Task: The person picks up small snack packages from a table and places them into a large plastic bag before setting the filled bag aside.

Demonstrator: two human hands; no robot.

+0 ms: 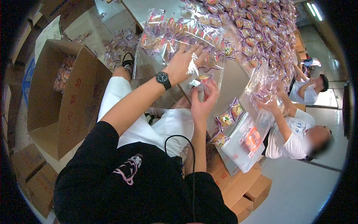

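A large clear plastic bag (143,56) lies in front of me, filled with several small wrapped snack packets (179,30) with purple edges. My left hand (184,65), with a black watch on the wrist, lies flat on top of the bag, its fingers stretched out. Nearer to me, my right hand (205,99) has thumb and fingers curled round the bag's open-looking near end, pinching the film. One packet (205,78) shows right above the right hand's fingertips.
Loose packets (225,119) lie beside a stack of flat printed bags (246,140) at right. A big heap of packets (257,26) covers the far table. An opened carton (71,97) stands at left. A co-worker (294,134) handles another bag opposite; a second person (309,87) is farther off.
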